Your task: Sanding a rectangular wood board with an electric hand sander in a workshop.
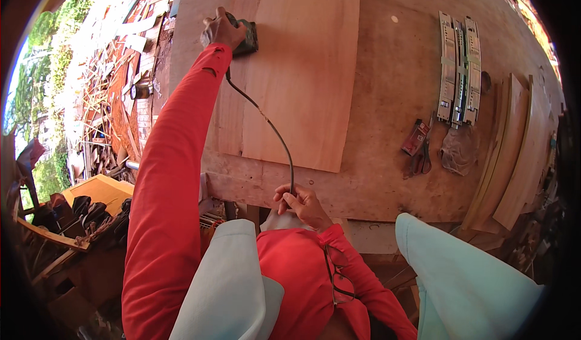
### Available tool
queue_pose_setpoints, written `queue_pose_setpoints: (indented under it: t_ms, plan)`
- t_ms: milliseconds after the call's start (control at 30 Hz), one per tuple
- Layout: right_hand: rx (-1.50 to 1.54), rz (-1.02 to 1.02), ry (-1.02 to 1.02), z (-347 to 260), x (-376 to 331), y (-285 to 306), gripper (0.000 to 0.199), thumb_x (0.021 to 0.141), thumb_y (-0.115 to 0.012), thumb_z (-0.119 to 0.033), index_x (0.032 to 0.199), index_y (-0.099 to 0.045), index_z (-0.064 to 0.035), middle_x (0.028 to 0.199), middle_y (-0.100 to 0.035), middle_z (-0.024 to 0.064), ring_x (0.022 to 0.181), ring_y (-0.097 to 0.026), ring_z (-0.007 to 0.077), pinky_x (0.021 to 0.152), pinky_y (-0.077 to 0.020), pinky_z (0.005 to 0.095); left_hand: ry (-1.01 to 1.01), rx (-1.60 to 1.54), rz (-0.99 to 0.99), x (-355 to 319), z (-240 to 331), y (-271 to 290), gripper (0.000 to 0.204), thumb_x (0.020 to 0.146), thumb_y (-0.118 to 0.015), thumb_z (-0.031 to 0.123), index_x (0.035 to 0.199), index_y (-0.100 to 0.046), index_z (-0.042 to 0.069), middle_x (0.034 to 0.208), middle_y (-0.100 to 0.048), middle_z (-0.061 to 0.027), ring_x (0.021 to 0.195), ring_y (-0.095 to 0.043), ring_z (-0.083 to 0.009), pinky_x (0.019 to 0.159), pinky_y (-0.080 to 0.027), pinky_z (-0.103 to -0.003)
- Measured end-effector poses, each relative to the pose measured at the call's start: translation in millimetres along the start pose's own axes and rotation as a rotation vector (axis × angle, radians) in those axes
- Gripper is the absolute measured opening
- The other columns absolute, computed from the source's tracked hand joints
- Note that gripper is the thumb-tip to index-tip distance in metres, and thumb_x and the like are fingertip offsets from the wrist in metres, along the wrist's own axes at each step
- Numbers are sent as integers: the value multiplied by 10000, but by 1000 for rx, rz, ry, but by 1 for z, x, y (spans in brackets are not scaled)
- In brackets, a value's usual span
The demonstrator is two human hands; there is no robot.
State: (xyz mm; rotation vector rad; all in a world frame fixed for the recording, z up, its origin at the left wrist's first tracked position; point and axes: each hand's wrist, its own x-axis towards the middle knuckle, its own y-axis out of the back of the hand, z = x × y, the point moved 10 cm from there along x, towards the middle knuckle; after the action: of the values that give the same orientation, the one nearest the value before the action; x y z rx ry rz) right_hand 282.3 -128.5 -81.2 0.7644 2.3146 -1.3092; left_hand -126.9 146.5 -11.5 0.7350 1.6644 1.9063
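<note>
Tabletop (pixel 387 85): broad, dusty wooden surface carrying the work.
Plywood sheet (pixel 302 67): lies flat, well in from the near edge.
Sander (pixel 245 37): at the sheet's far left; best kept flat with even pressure.
Left hand (pixel 223 30): fingers clenched on the sander.
Right hand (pixel 302 204): fingers pinch the cord (pixel 269 125) at the near edge, holding it off the sheet.

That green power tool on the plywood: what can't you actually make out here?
Head view only:
- Green sander: its underside lies against the plywood sheet, and the left hand covers its top.
- Cord: its end disappears inside the right hand.
- Small tools on the bench: too small to identify.
- Stacked boards: warped and partly cut off by the fisheye rim.
</note>
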Motion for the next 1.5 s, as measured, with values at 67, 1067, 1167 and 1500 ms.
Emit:
queue_pose_setpoints:
  t_ms: [67, 1067, 1167, 1500]
  plan:
    - [-20, -8, 29, 3, -2, -1, 201, 1055, -513, -74, 1193, -632, 10, 1046, -675, 80, 767, -648, 142, 767, -544, 300, 20, 17, 9, 9, -8, -1, 620, 793, -706, 454, 1301, -509, 159, 1204, -579, -317, 994, -683, -504, 844, -556, -571]
    - [-26, -53, 77, -5, -11, -3, 206, 1036, -524, -37, 1188, -652, 19, 1035, -684, 71, 779, -633, 125, 772, -524, 284, -31, 17, -30, -1, 3, -9, 610, 777, -722, 453, 1275, -520, 164, 1196, -584, -294, 969, -684, -486, 850, -549, -568]
    - [-32, -52, 64, -1, -3, -4, 208, 1037, -519, -35, 1192, -647, 19, 1040, -682, 75, 775, -631, 126, 775, -526, 287, -54, 21, -18, 26, 22, -11, 610, 775, -720, 463, 1271, -530, 162, 1206, -589, -290, 969, -683, -490, 849, -550, -569]
    - [-96, -11, -11, -6, 35, -1, 200, 1045, -533, -80, 1177, -653, 9, 1028, -682, 67, 702, -604, 98, 682, -522, 265, -216, -27, -79, 7, 46, -9, 617, 795, -713, 458, 1302, -521, 163, 1217, -589, -278, 1012, -681, -495, 840, -562, -563]
